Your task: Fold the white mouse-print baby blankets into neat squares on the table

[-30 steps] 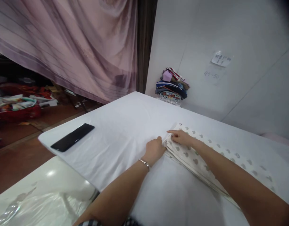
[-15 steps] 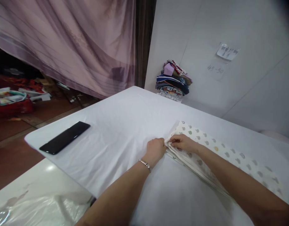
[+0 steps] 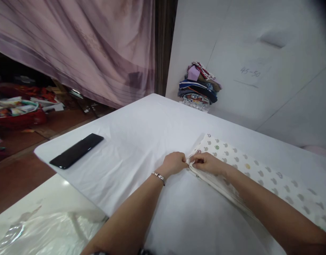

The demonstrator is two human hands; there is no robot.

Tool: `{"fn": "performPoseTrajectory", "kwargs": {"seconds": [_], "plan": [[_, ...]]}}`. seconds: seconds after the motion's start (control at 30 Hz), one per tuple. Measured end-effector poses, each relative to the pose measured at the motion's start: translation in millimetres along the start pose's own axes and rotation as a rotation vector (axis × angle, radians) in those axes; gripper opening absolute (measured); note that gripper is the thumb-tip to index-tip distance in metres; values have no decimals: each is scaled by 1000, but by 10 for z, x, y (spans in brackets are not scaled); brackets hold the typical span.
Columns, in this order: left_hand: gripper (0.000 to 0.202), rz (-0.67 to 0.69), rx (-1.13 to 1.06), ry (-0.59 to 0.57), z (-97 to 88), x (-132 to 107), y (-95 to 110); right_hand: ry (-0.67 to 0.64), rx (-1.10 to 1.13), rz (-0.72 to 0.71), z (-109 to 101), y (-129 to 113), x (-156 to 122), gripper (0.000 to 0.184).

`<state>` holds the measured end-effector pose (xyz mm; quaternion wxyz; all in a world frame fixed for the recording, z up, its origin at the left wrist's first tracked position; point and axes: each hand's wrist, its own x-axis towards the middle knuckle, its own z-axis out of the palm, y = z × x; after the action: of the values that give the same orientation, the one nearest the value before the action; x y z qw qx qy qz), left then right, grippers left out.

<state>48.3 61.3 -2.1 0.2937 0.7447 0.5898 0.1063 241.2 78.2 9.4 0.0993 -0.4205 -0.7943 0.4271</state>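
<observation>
A white cloth printed with small grey, green and yellow motifs lies folded along the right side of the white-covered table. At its near left corner, my left hand, with a silver bracelet at the wrist, is closed on the edge. Right beside it my right hand pinches the same edge, its thumb and fingertips meeting on the fabric. My right forearm crosses over the cloth and hides part of its near side. What garment or piece the cloth is, I cannot tell.
A black phone-like slab lies at the table's left end. Several folded clothes form a stack against the white wall. A pink curtain hangs behind. Clear plastic covers a lower surface at front left.
The view has shifted slightly, and things appear a little displaced. Both hands stay at the cloth's corner, with the left hand's wrist turned slightly. The upper wall note is now blurred out.
</observation>
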Motion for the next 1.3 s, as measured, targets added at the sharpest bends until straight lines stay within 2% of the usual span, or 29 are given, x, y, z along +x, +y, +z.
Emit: {"fn": "performPoseTrajectory", "kwargs": {"seconds": [0.23, 0.37, 0.5, 0.57, 0.73, 0.9, 1.0, 1.1, 1.2, 1.3], "plan": [[17, 7, -116, -95, -88, -14, -11, 129, -85, 20, 79, -9, 94, 10], [24, -11, -224, -163, -144, -15, -33, 128, -163, 26, 113, 16, 134, 9], [21, -23, -365, -267, -164, -17, -60, 132, -180, 10, 110, 24, 156, 9], [25, -18, -374, -255, -162, -24, -53, 143, -186, 14, 112, 26, 165, 9], [27, -46, -184, -132, -144, -43, 12, 174, -209, 18, 162, 32, 193, 11], [15, -65, -125, -80, -106, -40, 21, 234, -207, -33, 181, 21, 161, 33], [12, -71, -111, -47, -76, -27, 11, 320, -225, -65, 80, 113, 95, 34], [9, -61, -104, -37, -53, -15, 11, 412, -411, -64, -122, 326, 39, 33], [8, -57, -105, -34, -43, -9, 15, 433, -606, 81, -333, 570, 46, 48], [7, -56, -108, -41, -46, -12, 22, 396, -666, 297, -434, 724, 105, 66]]}}
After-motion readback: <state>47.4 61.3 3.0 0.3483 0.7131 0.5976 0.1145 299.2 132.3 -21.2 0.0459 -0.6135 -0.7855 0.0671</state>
